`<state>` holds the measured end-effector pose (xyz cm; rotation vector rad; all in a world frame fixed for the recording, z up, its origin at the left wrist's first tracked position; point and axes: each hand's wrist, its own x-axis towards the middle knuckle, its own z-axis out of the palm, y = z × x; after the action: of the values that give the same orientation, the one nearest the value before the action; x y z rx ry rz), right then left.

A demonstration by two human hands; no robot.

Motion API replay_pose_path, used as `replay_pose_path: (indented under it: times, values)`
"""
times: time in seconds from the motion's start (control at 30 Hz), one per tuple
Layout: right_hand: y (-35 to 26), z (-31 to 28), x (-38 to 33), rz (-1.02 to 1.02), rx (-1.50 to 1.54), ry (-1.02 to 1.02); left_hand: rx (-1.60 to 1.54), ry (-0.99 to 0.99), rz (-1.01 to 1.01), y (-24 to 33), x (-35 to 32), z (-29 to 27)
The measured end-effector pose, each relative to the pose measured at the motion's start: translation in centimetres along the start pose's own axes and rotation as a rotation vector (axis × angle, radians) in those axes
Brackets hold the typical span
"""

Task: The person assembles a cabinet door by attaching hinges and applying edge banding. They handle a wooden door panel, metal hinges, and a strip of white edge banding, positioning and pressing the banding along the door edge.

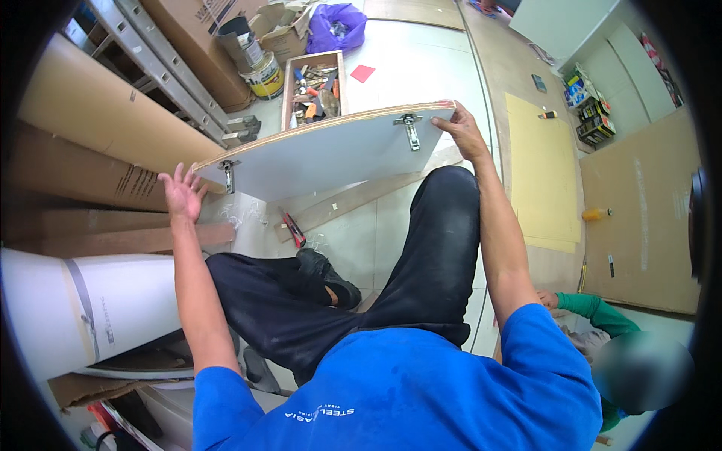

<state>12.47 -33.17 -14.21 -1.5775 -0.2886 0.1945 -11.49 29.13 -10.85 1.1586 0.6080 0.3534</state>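
Note:
A grey-faced cabinet door panel (323, 154) with a raw plywood edge stands on its long edge before my knees. Two metal hinges are on its face: one hinge (410, 131) toward the right end, another hinge (229, 174) near the left end. My right hand (465, 134) grips the panel's upper right corner, thumb on the grey face and fingers around the end. At the left end, my left hand (185, 194) is spread, palm up, its fingers against or just beside the edge. A red-and-black utility knife (293, 229) lies on the floor below the panel.
Behind the panel sit a wooden toolbox (288, 98) full of tools, a paint can (265, 77) and a purple bag (336, 28). A ladder (169, 64) and cardboard crowd the left. Yellow sheets (541, 173) lie right; a co-worker in a green sleeve (598, 310) is close at lower right.

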Motion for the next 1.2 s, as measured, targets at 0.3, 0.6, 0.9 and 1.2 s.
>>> replay_pose_path:
  times: [0.3,0.6,0.9,1.2]
  values:
    - [-0.1,-0.1,0.0,0.108,-0.17,-0.031,0.504,0.267,0.537,1.3,-1.3,3.5]
    - [-0.1,0.8,0.0,0.093,-0.178,0.02,1.327,-0.139,1.178,-6.2,-11.5,25.4]
    - [-0.1,0.3,-0.3,0.079,-0.217,0.013,1.437,-0.173,1.06,-9.2,-9.1,34.7]
    - [0.4,0.1,0.0,0.082,-0.181,0.014,1.452,-0.166,0.934,-8.6,-8.6,35.9]
